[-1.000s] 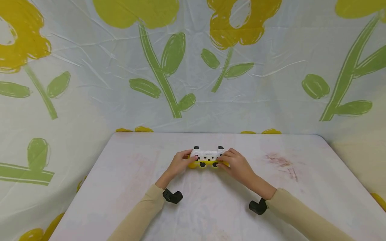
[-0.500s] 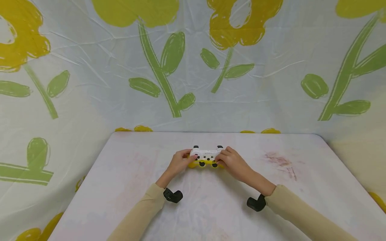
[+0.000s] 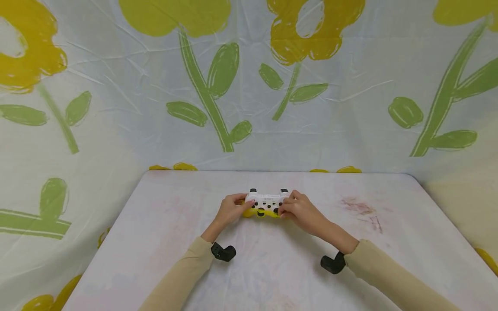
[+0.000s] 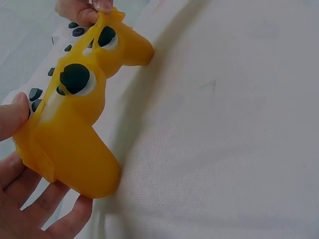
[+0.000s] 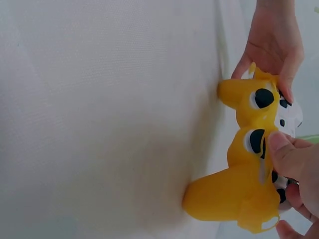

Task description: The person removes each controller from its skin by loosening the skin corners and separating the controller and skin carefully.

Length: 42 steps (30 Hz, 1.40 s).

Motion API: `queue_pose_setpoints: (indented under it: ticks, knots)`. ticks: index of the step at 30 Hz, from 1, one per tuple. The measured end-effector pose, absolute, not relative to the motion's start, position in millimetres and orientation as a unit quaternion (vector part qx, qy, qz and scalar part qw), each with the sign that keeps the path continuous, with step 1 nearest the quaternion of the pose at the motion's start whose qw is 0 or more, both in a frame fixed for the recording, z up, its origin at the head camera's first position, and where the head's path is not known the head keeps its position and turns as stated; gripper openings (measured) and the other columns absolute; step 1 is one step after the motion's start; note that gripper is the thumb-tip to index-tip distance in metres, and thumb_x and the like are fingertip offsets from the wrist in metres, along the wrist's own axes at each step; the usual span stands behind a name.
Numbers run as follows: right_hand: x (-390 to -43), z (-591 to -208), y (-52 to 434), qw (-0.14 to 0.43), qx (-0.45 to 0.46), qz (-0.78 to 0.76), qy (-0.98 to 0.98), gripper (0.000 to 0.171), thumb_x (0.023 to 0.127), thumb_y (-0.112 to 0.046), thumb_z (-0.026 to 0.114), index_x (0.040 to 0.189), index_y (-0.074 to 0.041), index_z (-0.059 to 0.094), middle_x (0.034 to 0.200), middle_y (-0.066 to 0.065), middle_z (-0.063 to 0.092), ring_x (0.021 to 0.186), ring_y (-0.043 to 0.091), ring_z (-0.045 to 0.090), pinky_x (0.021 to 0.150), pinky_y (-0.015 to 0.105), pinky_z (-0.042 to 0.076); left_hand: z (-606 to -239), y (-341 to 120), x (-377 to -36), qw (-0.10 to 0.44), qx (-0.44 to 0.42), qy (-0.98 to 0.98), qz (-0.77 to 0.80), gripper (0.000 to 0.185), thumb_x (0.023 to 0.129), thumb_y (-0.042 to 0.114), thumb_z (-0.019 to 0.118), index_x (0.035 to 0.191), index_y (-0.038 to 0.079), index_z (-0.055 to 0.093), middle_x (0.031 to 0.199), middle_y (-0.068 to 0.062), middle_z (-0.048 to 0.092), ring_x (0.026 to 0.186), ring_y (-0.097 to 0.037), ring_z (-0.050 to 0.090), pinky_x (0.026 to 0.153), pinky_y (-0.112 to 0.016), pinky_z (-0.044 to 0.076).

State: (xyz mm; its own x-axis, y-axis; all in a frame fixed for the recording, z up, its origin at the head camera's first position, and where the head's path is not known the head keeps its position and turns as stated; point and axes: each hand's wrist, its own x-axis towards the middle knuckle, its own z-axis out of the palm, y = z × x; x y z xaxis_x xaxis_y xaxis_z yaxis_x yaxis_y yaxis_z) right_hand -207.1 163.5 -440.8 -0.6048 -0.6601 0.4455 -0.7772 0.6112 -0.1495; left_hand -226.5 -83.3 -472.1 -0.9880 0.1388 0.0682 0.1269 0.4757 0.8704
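A white game controller [image 3: 266, 199] with black buttons and sticks is held up over the table in the head view. A stretchy yellow silicone cover [image 4: 75, 149] wraps its grips and the area round both sticks, while the upper white part stays bare. My left hand [image 3: 228, 212] holds the controller's left end, thumb on top near the direction buttons and fingers beneath. My right hand [image 3: 305, 213] pinches the cover's edge beside the right stick [image 5: 257, 141], its thumb [image 5: 280, 145] on the yellow material. The right-hand face buttons are partly hidden by those fingers.
A pale cloth covers the table [image 3: 249, 268], with reddish smudges [image 3: 359, 206] at right. Behind and to the sides hangs a flower-print curtain [image 3: 350, 129]. Black wrist cameras [image 3: 223, 252] sit on both forearms, below the beige sleeves' cuffs.
My right hand has shifted its fingers along the cover toward the right stick, moving slightly left and then a little back. My left hand and the controller stay nearly still.
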Motion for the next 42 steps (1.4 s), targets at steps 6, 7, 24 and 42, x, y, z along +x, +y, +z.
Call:
queue_pose_setpoints:
  ticks: [6, 7, 24, 42]
  knots:
    - [-206.0, -445.0, 164.8, 0.21, 0.415, 0.14, -0.874, 0.016, 0.068, -0.011, 0.083, 0.076, -0.019, 0.071, 0.075, -0.01, 0.063, 0.079, 0.011, 0.042, 0.081, 0.041, 0.038, -472.3, -84.5, -228.8, 0.009, 0.085, 0.857, 0.508, 0.041, 0.089, 0.028, 0.068, 0.12, 0.002, 0.066, 0.116, -0.014, 0.069, 0.105, -0.028, 0.065, 0.09, -0.04, 0.053]
    - [-205.7, -445.9, 165.0, 0.219, 0.418, 0.132, -0.872, 0.016, 0.067, -0.012, 0.083, 0.076, -0.019, 0.072, 0.074, -0.01, 0.063, 0.079, 0.011, 0.043, 0.081, 0.041, 0.037, -472.2, -84.8, -229.3, 0.011, 0.085, 0.856, 0.51, 0.039, 0.089, 0.027, 0.069, 0.119, 0.002, 0.066, 0.115, -0.013, 0.069, 0.105, -0.028, 0.065, 0.09, -0.039, 0.053]
    - [-201.5, -448.3, 169.2, 0.199, 0.445, 0.131, -0.863, 0.014, 0.073, -0.001, 0.078, 0.082, -0.009, 0.072, 0.077, -0.003, 0.068, 0.077, 0.011, 0.05, 0.071, 0.025, 0.049, -469.4, -84.7, -230.3, -0.003, 0.084, 0.871, 0.484, 0.042, 0.09, 0.03, 0.067, 0.121, 0.002, 0.065, 0.119, -0.014, 0.068, 0.105, -0.029, 0.064, 0.092, -0.042, 0.051]
    - [-207.7, -466.9, 181.4, 0.165, 0.394, 0.219, -0.877, 0.011, 0.074, -0.003, 0.079, 0.08, -0.009, 0.071, 0.075, -0.002, 0.068, 0.068, 0.008, 0.059, 0.062, 0.023, 0.051, -468.5, -83.4, -231.4, 0.01, 0.083, 0.872, 0.483, 0.046, 0.093, 0.033, 0.063, 0.126, 0.001, 0.061, 0.123, -0.015, 0.065, 0.112, -0.031, 0.062, 0.097, -0.043, 0.049]
